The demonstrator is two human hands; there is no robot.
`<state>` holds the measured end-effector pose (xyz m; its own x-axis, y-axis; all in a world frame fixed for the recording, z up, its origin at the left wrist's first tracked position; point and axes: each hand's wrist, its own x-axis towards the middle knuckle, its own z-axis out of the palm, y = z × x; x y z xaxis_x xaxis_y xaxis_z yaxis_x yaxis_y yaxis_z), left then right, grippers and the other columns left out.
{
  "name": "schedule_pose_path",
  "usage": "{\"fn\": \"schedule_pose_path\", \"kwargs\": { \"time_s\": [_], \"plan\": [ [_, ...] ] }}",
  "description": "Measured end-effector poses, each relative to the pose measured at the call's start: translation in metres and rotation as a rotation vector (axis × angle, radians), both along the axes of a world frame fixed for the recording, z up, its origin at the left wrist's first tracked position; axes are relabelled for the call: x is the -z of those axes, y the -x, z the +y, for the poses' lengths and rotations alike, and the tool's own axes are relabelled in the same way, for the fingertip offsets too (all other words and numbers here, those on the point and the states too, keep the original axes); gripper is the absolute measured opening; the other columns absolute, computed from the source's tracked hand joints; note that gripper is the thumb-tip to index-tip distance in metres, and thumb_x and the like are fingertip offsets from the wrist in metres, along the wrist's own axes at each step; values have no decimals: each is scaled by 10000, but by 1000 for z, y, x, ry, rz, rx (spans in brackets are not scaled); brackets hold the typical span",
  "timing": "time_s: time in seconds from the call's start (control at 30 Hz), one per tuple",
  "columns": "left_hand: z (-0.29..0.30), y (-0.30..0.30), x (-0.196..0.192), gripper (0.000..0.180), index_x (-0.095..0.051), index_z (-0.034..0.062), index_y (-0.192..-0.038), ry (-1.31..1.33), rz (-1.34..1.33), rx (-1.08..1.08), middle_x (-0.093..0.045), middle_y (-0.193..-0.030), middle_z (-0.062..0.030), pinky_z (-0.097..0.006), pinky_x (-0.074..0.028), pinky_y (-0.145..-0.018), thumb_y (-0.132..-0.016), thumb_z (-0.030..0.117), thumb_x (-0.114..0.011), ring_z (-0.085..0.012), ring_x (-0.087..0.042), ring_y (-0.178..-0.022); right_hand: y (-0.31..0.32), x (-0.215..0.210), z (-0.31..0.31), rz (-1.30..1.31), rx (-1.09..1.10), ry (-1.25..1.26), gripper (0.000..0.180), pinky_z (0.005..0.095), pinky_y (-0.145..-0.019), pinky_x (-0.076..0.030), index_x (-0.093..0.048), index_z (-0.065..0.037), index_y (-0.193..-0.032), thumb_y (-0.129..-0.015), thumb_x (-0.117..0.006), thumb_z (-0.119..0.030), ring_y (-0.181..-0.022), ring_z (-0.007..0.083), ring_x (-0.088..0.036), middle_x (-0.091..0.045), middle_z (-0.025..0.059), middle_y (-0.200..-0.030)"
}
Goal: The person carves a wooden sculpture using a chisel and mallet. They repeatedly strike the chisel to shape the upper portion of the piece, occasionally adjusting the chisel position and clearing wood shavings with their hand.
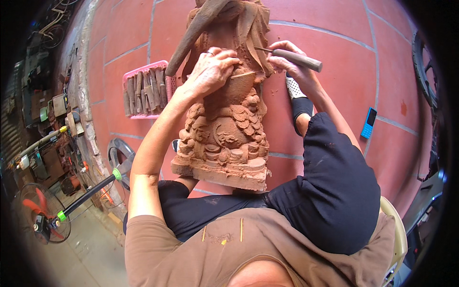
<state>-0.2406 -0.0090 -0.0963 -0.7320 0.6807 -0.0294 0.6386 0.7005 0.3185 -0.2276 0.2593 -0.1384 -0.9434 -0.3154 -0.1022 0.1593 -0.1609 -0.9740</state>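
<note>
A reddish-brown wood carving lies lengthwise between my legs, its flat base toward me and its upper end cut off by the top edge. Folds, coin-like discs and rounded shapes cover it, with reddish dust over the surface. My left hand lies on its upper middle, fingers bent and fingertips against the wood; what is under them is hidden. On the carving's right side, my right hand grips a carving chisel. Its wooden handle points right, and the thin metal shaft reaches left to the carved folds.
A pink basket of wooden-handled tools stands left of the carving on red floor tiles. A blue phone lies at right. Farther left are a fan and clutter; a tyre stands at the right edge.
</note>
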Motion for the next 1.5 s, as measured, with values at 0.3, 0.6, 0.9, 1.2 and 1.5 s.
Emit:
{"fn": "schedule_pose_path", "kwargs": {
  "time_s": [0.3,0.6,0.9,1.2,1.5],
  "plan": [
    [-28,-11,-12,138,-694,57,-918,-180,-91,-313,-691,-995,-63,-359,-491,-886,-863,-3,-583,-259,-609,-996,31,-7,-21,262,-127,-219,232,221,-685,-508,-672,-20,-1072,-922,-670,-197,-771,77,-619,-686,47,-920],
    [-25,-26,17,180,-660,42,-907,-411,70,-418,-667,-987,-81,-358,-449,-911,-853,-77,-537,-258,-586,-1002,51,3,-53,507,-218,-484,182,309,-758,-531,-730,-51,-883,-857,-637,-206,-816,182,-675,-706,57,-917],
    [-26,-26,21,173,-660,45,-885,-441,101,-419,-664,-972,-84,-354,-447,-905,-843,-58,-528,-260,-577,-993,38,-6,-29,56,-281,-364,128,207,-534,-460,-649,-24,-918,-906,-639,-152,-611,45,-565,-622,3,-714],
    [-21,-27,24,173,-650,50,-859,-467,133,-438,-657,-936,-82,-364,-451,-865,-809,-54,-522,-264,-574,-941,56,12,-59,342,-156,-450,184,254,-646,-506,-678,-41,-938,-889,-665,-219,-722,77,-612,-672,36,-797],
    [-25,-26,28,170,-651,52,-854,-468,149,-430,-657,-939,-86,-375,-451,-869,-800,-45,-522,-277,-574,-942,59,15,-49,234,-143,-261,212,258,-673,-501,-693,-67,-911,-849,-652,-265,-696,98,-633,-673,25,-726]
  ]
}}
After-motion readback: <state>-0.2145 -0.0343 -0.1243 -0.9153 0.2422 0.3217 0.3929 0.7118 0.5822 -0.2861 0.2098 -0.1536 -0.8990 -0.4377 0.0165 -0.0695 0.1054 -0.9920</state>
